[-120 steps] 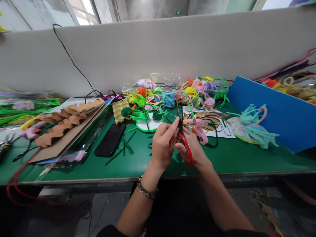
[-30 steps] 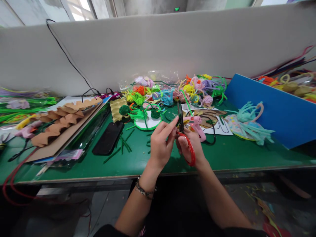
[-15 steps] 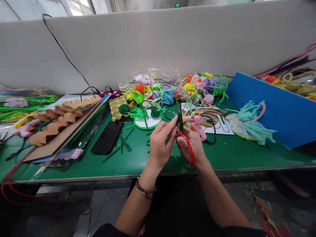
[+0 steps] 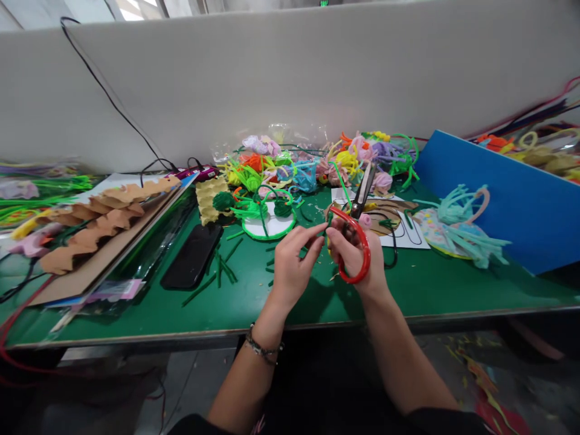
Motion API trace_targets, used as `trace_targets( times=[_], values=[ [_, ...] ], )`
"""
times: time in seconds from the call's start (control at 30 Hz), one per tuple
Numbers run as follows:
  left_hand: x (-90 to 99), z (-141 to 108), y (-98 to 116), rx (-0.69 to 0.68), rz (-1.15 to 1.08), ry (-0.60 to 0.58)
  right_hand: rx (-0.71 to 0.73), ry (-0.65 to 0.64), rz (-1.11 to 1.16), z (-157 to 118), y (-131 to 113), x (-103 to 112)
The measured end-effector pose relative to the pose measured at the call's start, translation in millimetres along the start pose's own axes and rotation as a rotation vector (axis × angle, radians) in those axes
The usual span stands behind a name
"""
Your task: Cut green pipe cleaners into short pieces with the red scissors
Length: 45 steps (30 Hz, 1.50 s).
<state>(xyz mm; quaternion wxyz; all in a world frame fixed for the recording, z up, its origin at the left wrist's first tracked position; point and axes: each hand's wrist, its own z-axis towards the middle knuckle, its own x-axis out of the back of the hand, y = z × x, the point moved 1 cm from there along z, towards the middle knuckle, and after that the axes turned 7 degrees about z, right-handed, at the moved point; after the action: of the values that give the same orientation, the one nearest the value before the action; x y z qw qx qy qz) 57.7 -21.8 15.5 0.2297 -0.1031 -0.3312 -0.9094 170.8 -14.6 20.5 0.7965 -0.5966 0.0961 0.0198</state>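
My right hand [image 4: 357,257] is wrapped round the red-handled scissors [image 4: 366,251], whose dark blades point up and away. Between the fingertips of both hands shows a short dark green pipe cleaner [image 4: 330,219]; much of it is hidden by the fingers. My left hand [image 4: 293,260] is closed in a pinch against it, index finger stretched toward the right hand. Beyond the left hand lies a white disc with a green pipe-cleaner rim [image 4: 272,228], carrying green pompom-like bunches. Cut dark green pipe-cleaner pieces [image 4: 220,270] are scattered to the left.
A black phone [image 4: 192,257] lies left, beside cardboard strips [image 4: 97,232]. Colourful pipe-cleaner bundles [image 4: 303,172] fill the back. A pink glue gun [image 4: 365,222] is partly hidden behind my right hand. At right stand a blue board [image 4: 493,199] and a turquoise pipe-cleaner piece [image 4: 471,226].
The scissors have swung back in my right hand, their blades now tilted right and away from the fingertips. Both hands' fingertips have come together at the green pipe cleaner.
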Motion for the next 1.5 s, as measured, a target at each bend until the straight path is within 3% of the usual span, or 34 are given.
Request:
trace_targets(
  times=[0.17, 0.73, 0.83, 0.97, 1.13, 1.27, 1.4, 1.5],
  values=[
    [-4.3, 2, -5, -0.044, 0.025, -0.058, -0.006, 0.058, 0.016, 7, 4, 1],
    [-4.9, -4, -2, -0.048, 0.006, -0.127, -0.041, 0.037, 0.304, 6, -3, 3],
    [-4.2, -8, 0, -0.002, -0.041, -0.132, -0.012, 0.050, 0.295, 6, -8, 4],
    [-6.0, -12, 3, 0.167, -0.258, -0.113, -0.035, 0.017, 0.274, 2, -8, 5],
    [-7.9, -13, 6, 0.363, -0.671, -0.153, -0.129, -0.190, 0.241, -8, -9, 1],
    [-6.3, -14, 7, 0.485, -0.860, -0.209, -0.170, -0.299, 0.269, -12, -10, 0],
    [-6.0, -16, 9, 0.497, -0.837, -0.197, -0.120, -0.263, 0.190, -12, -5, 1],
    [-5.2, -18, 10, 0.444, -0.639, -0.131, -0.049, -0.179, 0.074, -12, -5, -1]
  ],
)
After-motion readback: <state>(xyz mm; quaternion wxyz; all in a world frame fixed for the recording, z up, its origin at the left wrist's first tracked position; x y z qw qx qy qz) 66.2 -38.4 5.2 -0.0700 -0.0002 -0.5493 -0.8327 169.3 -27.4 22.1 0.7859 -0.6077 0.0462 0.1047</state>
